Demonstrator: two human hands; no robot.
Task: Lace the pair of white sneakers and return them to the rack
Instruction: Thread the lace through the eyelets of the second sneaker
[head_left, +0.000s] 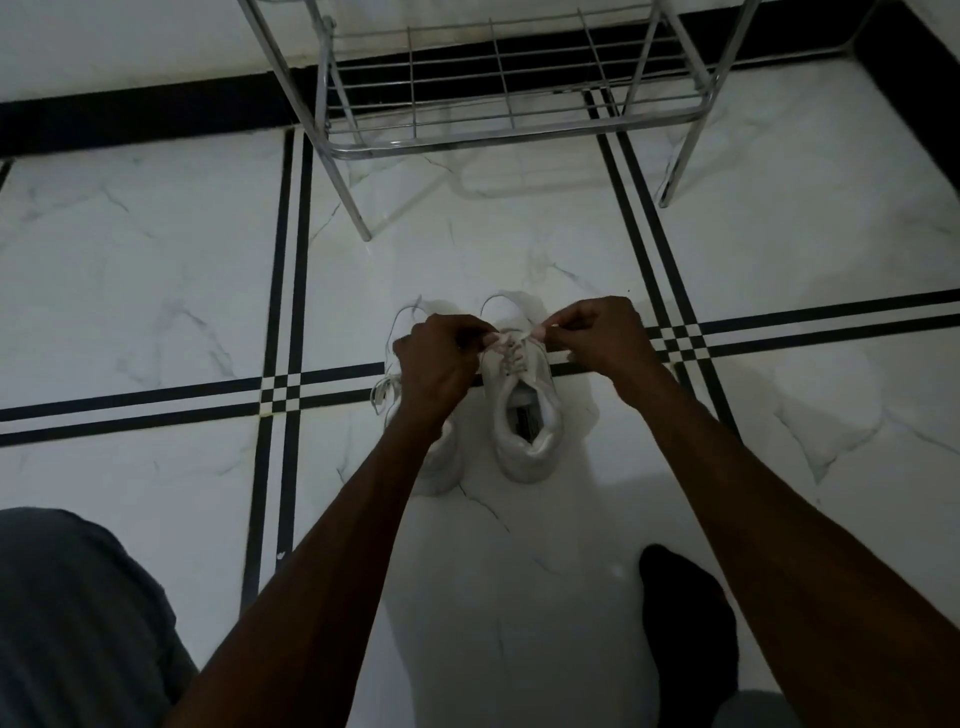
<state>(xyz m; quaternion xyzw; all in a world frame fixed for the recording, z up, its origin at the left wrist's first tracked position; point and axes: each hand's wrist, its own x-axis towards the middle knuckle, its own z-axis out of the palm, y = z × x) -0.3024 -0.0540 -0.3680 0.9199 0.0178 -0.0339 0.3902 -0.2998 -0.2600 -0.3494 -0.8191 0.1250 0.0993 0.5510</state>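
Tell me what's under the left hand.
The left hand covers the left sneaker; only its heel and a loose lace show. Its eyelets and tongue are hidden.

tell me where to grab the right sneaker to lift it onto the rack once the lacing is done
Grip the right sneaker at its heel collar, coming from above on the near side. The heel points toward the person and the mouth gapes open, so fingers can hook inside while the thumb pinches the back. That likely keeps clear of the laces near the toe, which the left hand and right hand pinch.

Open floor around sneakers, rack beyond, well apart
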